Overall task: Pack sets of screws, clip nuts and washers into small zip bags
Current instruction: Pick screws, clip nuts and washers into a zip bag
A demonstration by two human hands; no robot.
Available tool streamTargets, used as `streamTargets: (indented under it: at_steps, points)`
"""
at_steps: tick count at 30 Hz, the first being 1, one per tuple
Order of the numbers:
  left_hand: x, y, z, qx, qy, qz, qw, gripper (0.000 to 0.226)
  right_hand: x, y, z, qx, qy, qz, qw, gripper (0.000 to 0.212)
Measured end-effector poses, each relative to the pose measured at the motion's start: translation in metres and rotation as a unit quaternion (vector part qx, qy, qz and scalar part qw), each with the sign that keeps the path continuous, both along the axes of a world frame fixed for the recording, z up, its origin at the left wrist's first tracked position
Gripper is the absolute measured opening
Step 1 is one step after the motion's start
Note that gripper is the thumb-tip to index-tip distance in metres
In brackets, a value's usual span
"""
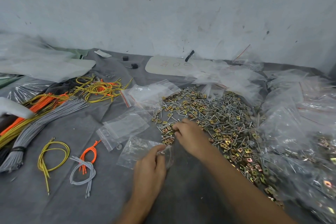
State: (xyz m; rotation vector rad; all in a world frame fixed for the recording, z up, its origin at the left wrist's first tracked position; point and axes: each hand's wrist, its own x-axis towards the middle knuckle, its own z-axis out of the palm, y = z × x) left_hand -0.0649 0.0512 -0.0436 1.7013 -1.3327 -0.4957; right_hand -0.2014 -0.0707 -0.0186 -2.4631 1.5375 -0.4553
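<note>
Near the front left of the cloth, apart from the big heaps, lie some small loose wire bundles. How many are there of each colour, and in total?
yellow bundle: 1
orange bundle: 1
grey bundle: 1
Total: 3

Bare grey cloth (pixel 105 205) lies open along the near edge. Wire bundles (pixel 45 114) crowd the left edge, empty zip bags (pixel 125 127) the middle, hardware pile (pixel 223 114) and filled bags (pixel 300 132) the right.

Person's two bare arms, left hand (pixel 149 167) and right hand (pixel 189 136) uncovered, wrists bare, forearms bare to the picture's lower edge, slim fingers (pixel 179 126)
</note>
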Motion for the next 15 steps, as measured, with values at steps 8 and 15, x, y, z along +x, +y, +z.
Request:
streamTargets:
  at_steps: [8,15]
  points:
    - [0.001,0.0,-0.001,-0.001,0.0,-0.005,1.0,0.033,0.001,-0.001,-0.001,-0.045,0.097,0.026,0.994,0.012]
    - [0.001,0.0,-0.001,0.0,0.001,-0.004,1.0,0.033,-0.008,0.007,0.002,-0.024,0.046,0.013,0.999,0.017]
